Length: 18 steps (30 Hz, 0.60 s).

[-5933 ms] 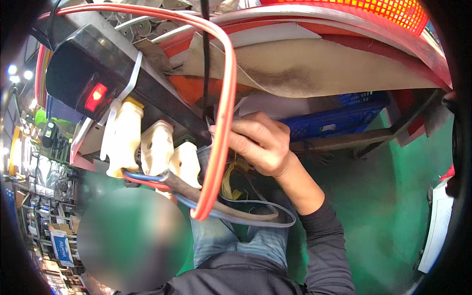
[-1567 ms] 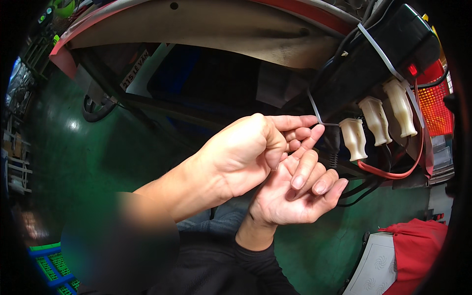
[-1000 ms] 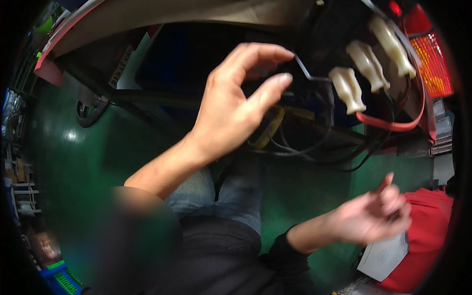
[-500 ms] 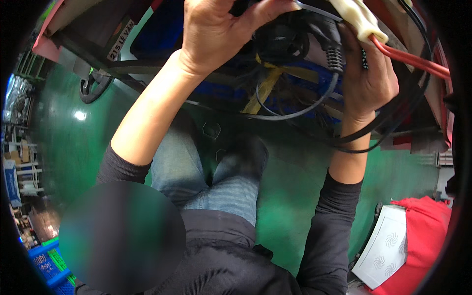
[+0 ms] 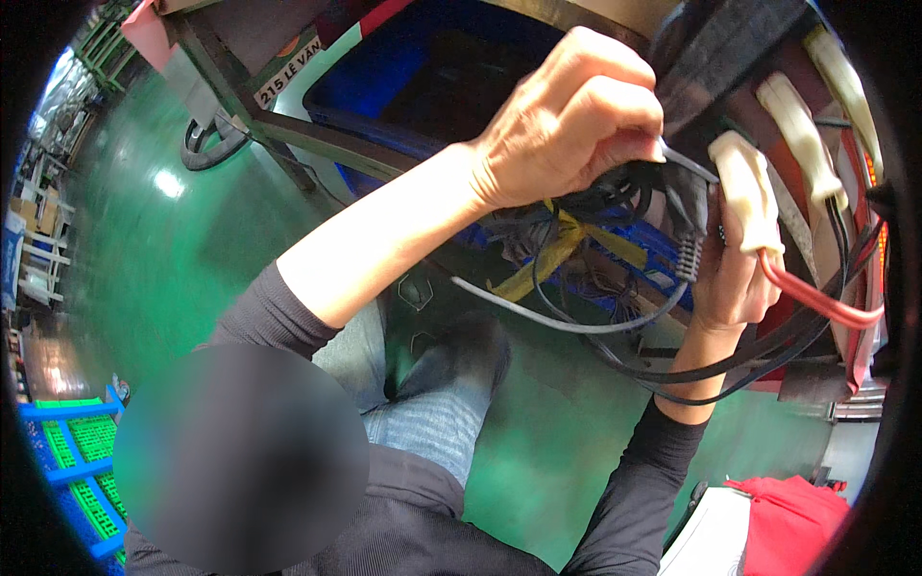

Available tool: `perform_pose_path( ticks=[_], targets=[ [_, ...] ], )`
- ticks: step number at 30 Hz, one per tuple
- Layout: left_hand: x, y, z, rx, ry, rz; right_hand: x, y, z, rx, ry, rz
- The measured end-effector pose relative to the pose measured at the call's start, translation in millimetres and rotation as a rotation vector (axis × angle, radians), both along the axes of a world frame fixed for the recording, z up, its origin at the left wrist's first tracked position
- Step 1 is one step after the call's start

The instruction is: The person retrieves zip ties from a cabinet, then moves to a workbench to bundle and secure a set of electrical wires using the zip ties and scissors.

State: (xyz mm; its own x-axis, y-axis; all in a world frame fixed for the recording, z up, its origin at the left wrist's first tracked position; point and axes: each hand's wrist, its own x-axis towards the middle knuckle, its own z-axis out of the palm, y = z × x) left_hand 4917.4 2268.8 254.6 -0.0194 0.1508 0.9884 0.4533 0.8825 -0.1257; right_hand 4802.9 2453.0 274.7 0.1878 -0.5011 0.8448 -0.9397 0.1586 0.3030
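Raised over the bench edge, my left hand (image 5: 586, 125) pinches one end of a thin grey strip (image 5: 690, 164). The strip's other end reaches a dark moulded plug (image 5: 686, 204) with a ribbed neck and grey cord. My right hand (image 5: 735, 283) is closed around this plug from the right; its fingertips are partly hidden. A cream connector (image 5: 744, 187) with red wires stands in front of the right fingers. Beside it are another cream connector (image 5: 799, 130) with black wires and a third (image 5: 847, 91) at the far right.
Black cables (image 5: 663, 374) loop across my right forearm. A blue bin (image 5: 336, 91) sits behind the metal frame (image 5: 341, 139), and yellow tape (image 5: 557, 254) hangs near bundled cords. Red cloth (image 5: 792, 518) lies at lower right, blue and green crates (image 5: 82, 432) at lower left.
Both hands appear lower and further right in the picture, as the whole view has shifted. More of the cream connectors shows. My left hand keeps its pinch on the grey strip.
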Motion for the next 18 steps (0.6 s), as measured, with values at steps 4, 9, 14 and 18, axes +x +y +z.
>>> perform_pose_path(
  ticks=[4,9,14,18],
  targets=[
    [-4,1,-1,0.03,-0.022,-0.015,-9,4,-8,0.001,-0.423,0.111],
    [5,15,-15,0.428,-0.094,-0.114,-12,10,-19,-0.08,-0.441,0.146],
    [22,27,-28,0.715,-0.418,-0.092,12,28,-31,-0.123,-0.786,0.121],
    [16,40,-18,0.757,-0.55,-0.197,22,32,-33,-0.172,-1.404,0.065]
  ],
)
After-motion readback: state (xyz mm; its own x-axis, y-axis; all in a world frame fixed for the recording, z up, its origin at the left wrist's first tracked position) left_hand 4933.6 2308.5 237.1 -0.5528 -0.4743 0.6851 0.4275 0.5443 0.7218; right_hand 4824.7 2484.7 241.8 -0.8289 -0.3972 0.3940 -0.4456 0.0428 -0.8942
